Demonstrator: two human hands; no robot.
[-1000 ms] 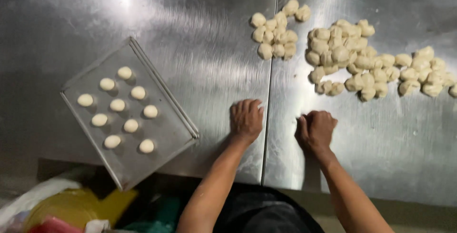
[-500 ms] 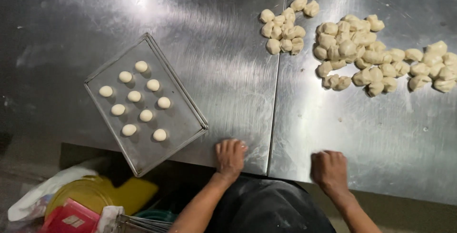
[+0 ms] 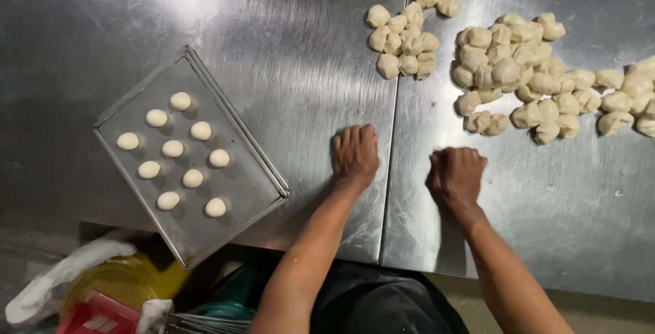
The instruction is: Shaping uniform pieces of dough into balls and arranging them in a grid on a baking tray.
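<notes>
I see both hands farther up the steel table [image 3: 273, 20] than half a second ago — left hand [image 3: 355, 155] palm down, fingers together, right hand [image 3: 456, 176] curled over. Whether dough sits under either, I cannot tell. Cut dough pieces [image 3: 525, 81] lie well beyond; rolled balls [image 3: 179, 150] sit on the tray [image 3: 256, 187] just left.

Steel table [image 3: 273, 20] bears baking tray [image 3: 256, 184] and dough pieces [image 3: 518, 75].
</notes>
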